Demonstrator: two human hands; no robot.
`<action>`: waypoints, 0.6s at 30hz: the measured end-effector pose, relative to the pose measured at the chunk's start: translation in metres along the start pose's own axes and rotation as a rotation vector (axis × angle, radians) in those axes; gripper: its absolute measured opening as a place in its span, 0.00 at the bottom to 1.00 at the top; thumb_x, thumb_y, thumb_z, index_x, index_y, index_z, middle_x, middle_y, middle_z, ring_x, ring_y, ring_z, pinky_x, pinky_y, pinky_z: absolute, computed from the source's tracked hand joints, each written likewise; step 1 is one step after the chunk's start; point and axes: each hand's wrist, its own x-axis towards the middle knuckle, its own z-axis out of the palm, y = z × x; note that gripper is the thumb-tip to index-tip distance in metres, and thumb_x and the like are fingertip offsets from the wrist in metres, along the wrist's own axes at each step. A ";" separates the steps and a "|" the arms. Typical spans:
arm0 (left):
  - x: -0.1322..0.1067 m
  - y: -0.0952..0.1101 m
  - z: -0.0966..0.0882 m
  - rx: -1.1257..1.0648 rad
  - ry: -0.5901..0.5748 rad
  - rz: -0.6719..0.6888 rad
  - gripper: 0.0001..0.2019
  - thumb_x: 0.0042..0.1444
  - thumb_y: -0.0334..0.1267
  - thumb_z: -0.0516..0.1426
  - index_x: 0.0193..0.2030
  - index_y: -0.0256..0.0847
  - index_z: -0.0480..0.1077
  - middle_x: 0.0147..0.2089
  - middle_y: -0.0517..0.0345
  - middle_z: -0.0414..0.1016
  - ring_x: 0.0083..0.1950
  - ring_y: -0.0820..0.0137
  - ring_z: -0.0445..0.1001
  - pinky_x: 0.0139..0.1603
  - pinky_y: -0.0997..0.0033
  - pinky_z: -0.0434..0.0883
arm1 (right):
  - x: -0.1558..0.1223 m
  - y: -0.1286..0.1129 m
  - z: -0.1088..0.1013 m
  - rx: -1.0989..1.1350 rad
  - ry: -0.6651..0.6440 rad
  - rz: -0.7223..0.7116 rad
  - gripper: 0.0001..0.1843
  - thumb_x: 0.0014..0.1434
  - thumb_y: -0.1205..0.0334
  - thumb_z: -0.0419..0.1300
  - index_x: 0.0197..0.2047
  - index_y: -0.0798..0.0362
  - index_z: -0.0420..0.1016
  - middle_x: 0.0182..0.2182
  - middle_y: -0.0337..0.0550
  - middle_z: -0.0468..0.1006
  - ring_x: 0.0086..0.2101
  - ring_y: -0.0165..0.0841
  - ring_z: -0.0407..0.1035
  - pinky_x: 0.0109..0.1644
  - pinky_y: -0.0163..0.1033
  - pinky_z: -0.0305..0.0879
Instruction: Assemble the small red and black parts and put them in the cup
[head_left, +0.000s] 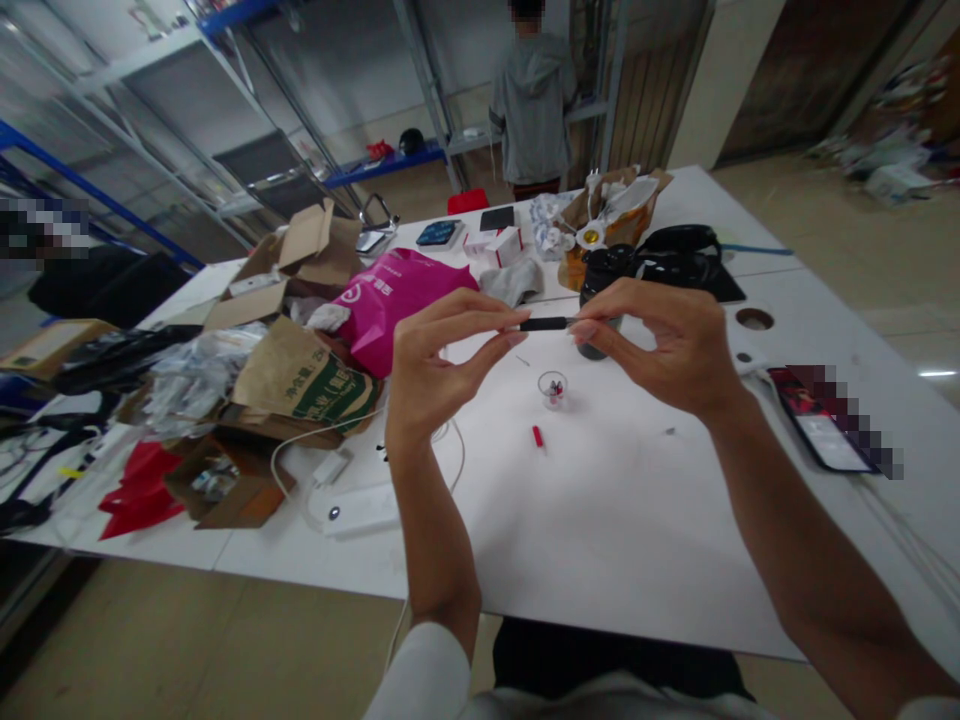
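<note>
My left hand [435,365] and my right hand [660,340] are raised above the white table [615,530]. Between them they pinch a thin black rod-like piece [544,323], each hand's thumb and forefinger closed on one end. Below the piece, on the table, stands a small clear cup [553,388] with tiny parts inside. A small red piece [537,436] lies just in front of the cup. A black cylindrical object [604,275] stands behind my right hand's fingers.
A pink bag [390,300], cardboard boxes [300,250] and a brown paper bag [300,385] crowd the left side. A phone [814,425] lies at the right, a white cable and adapter [330,470] at the front left. A person in a grey hoodie [532,100] stands beyond the table.
</note>
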 end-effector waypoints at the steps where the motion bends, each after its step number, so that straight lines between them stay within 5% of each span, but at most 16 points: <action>1: 0.000 0.001 0.000 0.002 -0.004 0.003 0.15 0.66 0.55 0.77 0.55 0.56 0.91 0.49 0.51 0.89 0.50 0.58 0.88 0.54 0.50 0.89 | 0.000 -0.001 0.000 -0.012 -0.007 -0.005 0.08 0.74 0.47 0.75 0.44 0.38 0.90 0.38 0.37 0.91 0.36 0.40 0.84 0.45 0.48 0.82; 13: 0.001 0.009 0.001 0.090 -0.015 0.033 0.10 0.69 0.46 0.76 0.54 0.54 0.90 0.51 0.53 0.90 0.50 0.60 0.89 0.54 0.55 0.89 | 0.002 -0.009 0.001 -0.026 -0.072 0.060 0.25 0.82 0.40 0.62 0.35 0.44 0.84 0.32 0.40 0.88 0.34 0.37 0.82 0.44 0.45 0.78; 18: 0.000 0.010 -0.003 0.112 -0.071 -0.050 0.13 0.70 0.47 0.75 0.58 0.53 0.89 0.54 0.51 0.90 0.53 0.58 0.88 0.56 0.53 0.88 | 0.000 -0.005 0.001 0.009 -0.038 0.090 0.21 0.80 0.39 0.66 0.41 0.44 0.87 0.36 0.42 0.89 0.36 0.38 0.83 0.45 0.46 0.81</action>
